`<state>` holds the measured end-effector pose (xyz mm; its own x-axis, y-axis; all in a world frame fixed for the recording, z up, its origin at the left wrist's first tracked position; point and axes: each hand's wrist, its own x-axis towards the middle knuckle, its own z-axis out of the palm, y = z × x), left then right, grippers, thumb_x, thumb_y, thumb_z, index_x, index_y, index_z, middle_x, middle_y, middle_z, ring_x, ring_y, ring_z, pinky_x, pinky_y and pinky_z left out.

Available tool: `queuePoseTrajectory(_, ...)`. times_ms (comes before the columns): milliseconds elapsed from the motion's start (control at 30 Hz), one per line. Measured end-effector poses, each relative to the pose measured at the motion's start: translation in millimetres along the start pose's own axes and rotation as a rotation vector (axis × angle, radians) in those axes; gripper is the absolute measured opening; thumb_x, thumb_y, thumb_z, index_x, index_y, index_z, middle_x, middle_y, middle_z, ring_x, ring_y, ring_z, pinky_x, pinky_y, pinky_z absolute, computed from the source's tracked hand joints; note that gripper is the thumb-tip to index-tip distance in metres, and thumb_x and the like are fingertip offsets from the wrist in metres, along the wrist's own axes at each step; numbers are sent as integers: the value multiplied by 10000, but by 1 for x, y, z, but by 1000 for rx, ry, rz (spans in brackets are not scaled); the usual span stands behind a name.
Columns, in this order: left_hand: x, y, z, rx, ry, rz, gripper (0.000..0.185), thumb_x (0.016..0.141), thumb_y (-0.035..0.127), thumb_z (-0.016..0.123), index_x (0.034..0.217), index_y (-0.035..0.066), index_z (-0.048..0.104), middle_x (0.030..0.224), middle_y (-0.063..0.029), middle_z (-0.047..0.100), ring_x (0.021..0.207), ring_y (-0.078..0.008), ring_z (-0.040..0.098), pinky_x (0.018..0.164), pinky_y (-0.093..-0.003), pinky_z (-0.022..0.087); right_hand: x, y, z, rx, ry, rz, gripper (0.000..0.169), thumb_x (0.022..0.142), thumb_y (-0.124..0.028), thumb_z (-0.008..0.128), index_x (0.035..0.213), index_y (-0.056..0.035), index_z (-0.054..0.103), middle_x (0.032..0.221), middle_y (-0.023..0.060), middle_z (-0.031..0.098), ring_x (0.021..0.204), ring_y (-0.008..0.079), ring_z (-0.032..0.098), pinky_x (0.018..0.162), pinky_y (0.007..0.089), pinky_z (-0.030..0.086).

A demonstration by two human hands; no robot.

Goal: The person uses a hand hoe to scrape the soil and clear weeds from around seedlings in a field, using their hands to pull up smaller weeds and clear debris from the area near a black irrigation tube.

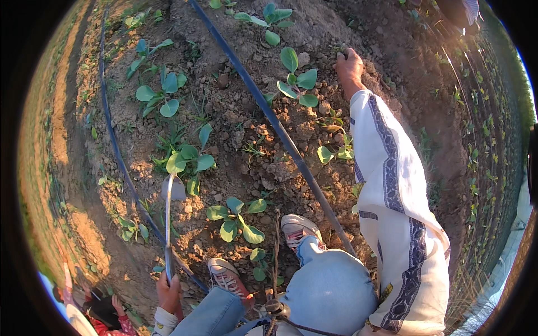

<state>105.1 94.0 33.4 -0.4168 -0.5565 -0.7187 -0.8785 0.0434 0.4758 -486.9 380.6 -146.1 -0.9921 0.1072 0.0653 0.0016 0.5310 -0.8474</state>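
Note:
My left hand [169,292], low in the view, is closed round the handle of a long-necked hand hoe [168,218]. The hoe's flat metal blade [174,187] rests just below a leafy seedling [189,157] with small grassy weeds beside it. My right hand [349,67] reaches out to the upper right, its fingers bent down at the soil by a small weed [337,47]; whether the fingers grip it cannot be told. To the left of that hand grows a broad-leaved seedling [298,80]. Another seedling [237,220] stands in front of my shoes.
A black drip irrigation pipe [269,111] crosses the bed between the plants, and a second pipe [115,145] curves along the left. My shoes [300,231] stand on cloddy soil. Another person's hands [117,304] show at the lower left. A cord hangs near my knees.

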Motion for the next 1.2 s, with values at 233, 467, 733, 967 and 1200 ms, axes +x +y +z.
queuePoseTrajectory(233,11,0,-1,37,-11,-1,125,867,164,476,810,64,428,486,-5,425,339,-82,399,329,-220,326,-11,15,37,-750,-405,-371,251,741,-193,578,980,-116,591,950,139,616,942,296,579,766,372,465)
queuePoseTrajectory(467,5,-1,1,121,17,114,144,886,177,459,804,60,443,476,2,411,331,-79,379,323,-222,313,-2,25,-30,432,-179,285,197,823,-131,560,966,4,572,681,33,580,519,78,547,475,236,439)
queuePoseTrajectory(733,1,-17,0,-103,-18,9,178,893,200,455,777,67,437,502,7,419,358,-71,381,340,-212,305,-104,28,-78,-724,-784,-336,272,765,-241,594,939,-36,555,803,170,598,806,338,582,691,400,451)
queuePoseTrajectory(967,-9,-24,4,-62,-27,36,151,893,181,452,798,63,446,508,3,428,363,-69,385,346,-207,314,-62,35,-111,97,-370,256,169,854,-202,554,794,-44,547,624,-11,525,506,51,454,439,195,372)
queuePoseTrajectory(1200,-11,-30,7,-59,-50,68,163,897,200,447,817,58,451,525,-1,434,369,-70,383,346,-212,322,-126,77,-158,-483,-623,-165,233,754,-194,627,878,-26,525,740,169,574,713,325,572,626,410,439)
